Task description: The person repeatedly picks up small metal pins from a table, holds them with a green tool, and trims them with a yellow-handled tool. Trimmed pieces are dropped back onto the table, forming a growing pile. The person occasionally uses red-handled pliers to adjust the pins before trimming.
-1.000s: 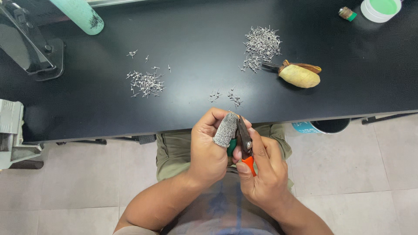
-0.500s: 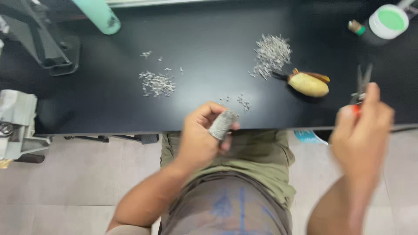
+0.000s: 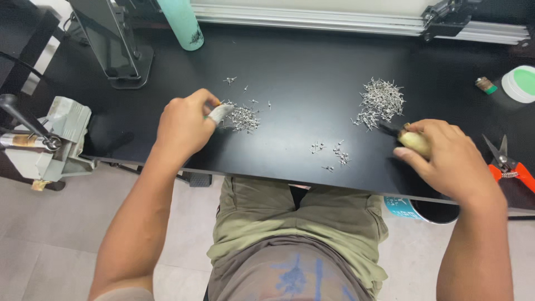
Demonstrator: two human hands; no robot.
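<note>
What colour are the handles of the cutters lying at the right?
Orange-red, on the cutters; head view.

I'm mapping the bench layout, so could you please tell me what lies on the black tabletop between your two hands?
In the head view, a small scatter of tiny silver metal pins lies on the black tabletop between the left hand and right hand; otherwise bare.

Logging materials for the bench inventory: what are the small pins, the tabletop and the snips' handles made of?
Pins: likely bare metal, silvery and glinting in their heaps. Tabletop: smooth matte black sheet, probably laminate or coated board; can't tell which. Snips: orange grips look plastic-coated, blades grey steel with a metal spring.
</note>
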